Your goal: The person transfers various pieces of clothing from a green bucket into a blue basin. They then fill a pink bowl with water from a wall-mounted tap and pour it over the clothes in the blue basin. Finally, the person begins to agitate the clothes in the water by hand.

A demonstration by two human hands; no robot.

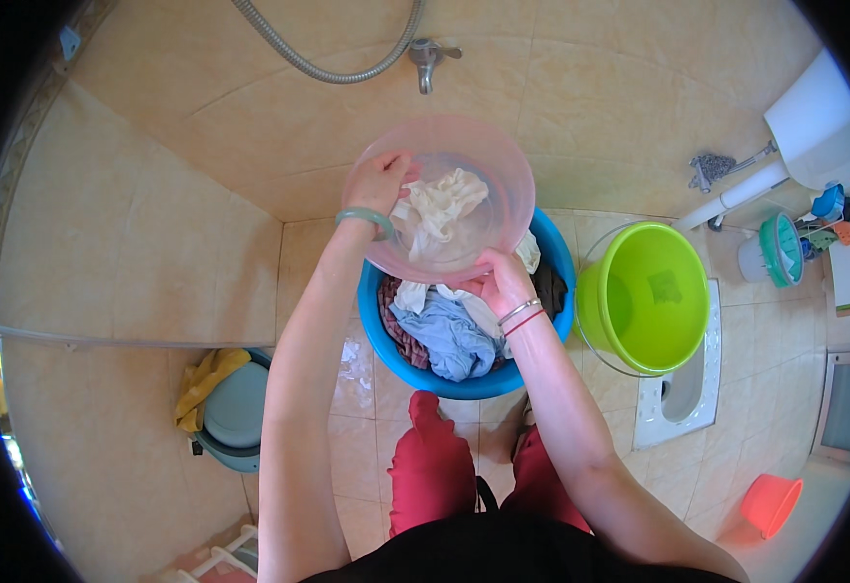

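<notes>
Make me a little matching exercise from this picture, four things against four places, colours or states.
1. Pink basin
2. Wide blue tub
3. Large bucket
4. Tap

A. Lime green
B. Fixed to the tiled wall
C. Held by the left hand and right hand
D. Holds blue and checked clothes

Pairs: 1-C, 2-D, 3-A, 4-B

Left arm (304, 389) reaching far ahead of the torso (488, 549), elbow nearly straight, left grip (386, 183) farthest from the torso, fingers curled inward, right arm (576, 408) slanting inward, right grip (501, 280) nearer the torso, thumb uppermost, fingers bent.
</notes>
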